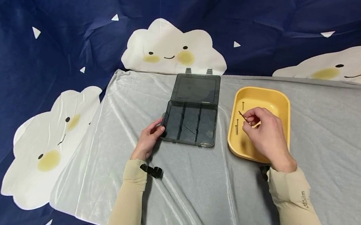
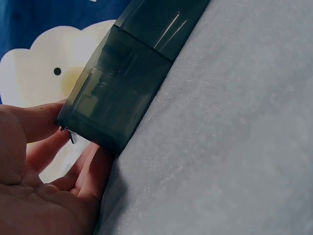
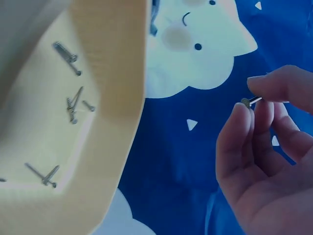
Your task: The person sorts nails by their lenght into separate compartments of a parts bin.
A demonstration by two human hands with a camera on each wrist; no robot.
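Note:
A dark translucent compartment box (image 1: 207, 126) lies with its lid (image 1: 196, 89) folded back. One thin screw (image 1: 189, 129) lies slantwise in its middle column. My left hand (image 1: 150, 136) holds the box by its near left corner, and in the left wrist view the thumb is on the upper edge with fingers lower at the side. Over the yellow tray (image 1: 288, 122), my right hand (image 1: 266, 132) pinches a screw (image 3: 248, 102) between thumb and fingertips. Several loose screws (image 3: 73, 105) lie on the tray floor; the hand hides part of it in the head view.
A grey cloth (image 1: 190, 190) covers the table under box and tray. Behind it hangs a dark blue backdrop (image 1: 249, 14) with cloud prints. The tray's raised wall surrounds the screws, and a strip of cloth separates tray from box.

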